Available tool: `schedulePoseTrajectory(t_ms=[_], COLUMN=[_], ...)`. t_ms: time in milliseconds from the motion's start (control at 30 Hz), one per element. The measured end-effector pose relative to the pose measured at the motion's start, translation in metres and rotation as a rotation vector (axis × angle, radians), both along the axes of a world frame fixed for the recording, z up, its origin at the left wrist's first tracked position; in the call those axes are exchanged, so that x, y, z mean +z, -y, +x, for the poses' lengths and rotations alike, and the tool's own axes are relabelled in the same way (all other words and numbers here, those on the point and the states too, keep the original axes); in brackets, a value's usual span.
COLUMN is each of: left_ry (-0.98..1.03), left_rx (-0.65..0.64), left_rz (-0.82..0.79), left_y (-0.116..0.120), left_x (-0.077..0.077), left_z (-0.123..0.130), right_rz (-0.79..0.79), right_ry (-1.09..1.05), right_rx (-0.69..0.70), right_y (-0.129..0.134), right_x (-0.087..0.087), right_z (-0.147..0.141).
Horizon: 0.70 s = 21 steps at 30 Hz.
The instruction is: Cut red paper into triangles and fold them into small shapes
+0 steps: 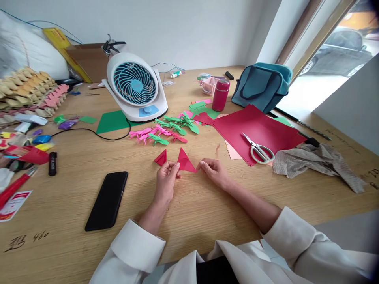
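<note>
A red paper triangle [185, 161] is held up just above the wooden table, its point upward. My left hand [166, 179] pinches its left edge between thumb and fingers. At its lower right corner, my right hand [213, 171] is closed, with thumb and forefinger together on the corner. Just beyond my left hand lies a smaller folded red paper piece [160, 157]. Behind these sit several folded pink paper figures [145, 134] and green paper figures [177, 125]. The fingertips under the triangle are partly hidden.
A white fan [136, 85] stands behind the paper figures. To the right, scissors [259, 149] lie on red paper sheets [237, 122], beside a grey cloth [314, 161]. A red bottle [220, 95] and blue bag [260, 86] stand behind. A black phone [107, 200] lies left.
</note>
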State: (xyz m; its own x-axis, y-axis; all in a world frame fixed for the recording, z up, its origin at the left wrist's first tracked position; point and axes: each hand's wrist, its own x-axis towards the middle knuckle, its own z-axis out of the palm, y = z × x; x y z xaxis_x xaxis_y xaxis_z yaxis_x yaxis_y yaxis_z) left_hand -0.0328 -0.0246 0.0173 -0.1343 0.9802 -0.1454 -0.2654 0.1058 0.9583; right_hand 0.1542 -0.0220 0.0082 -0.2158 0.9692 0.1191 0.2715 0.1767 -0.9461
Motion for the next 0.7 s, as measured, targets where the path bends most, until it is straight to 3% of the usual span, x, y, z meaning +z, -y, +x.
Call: schedulePoseTrajectory(t_ms=[200,367,500,633,700], left_ry=[-0.032,-0.031,-0.005,0.069,0.118], left_rx=[-0.009,-0.021,-0.046,-0.078,-0.101], left_rz=[0.023,0.013,0.025,0.006,-0.013], left_y=[0.0,0.001,0.002,0.004,0.005], left_x=[-0.002,-0.001,0.0,0.003,0.004], left_z=[-0.001,-0.001,-0.001,0.001,0.001], right_rz=[0.041,0.17,0.331,0.283,0.204], right_ry=[0.031,0.203,0.455,0.769,0.908], right_rx=[-0.081,-0.18,-0.334,-0.696,-0.792], right_y=[-0.007,-0.016,-0.025,-0.024,-0.02], right_x=[-0.003,0.003,0.004,-0.004,-0.009], right_z=[0.008,0.024,0.07,0.133,0.155])
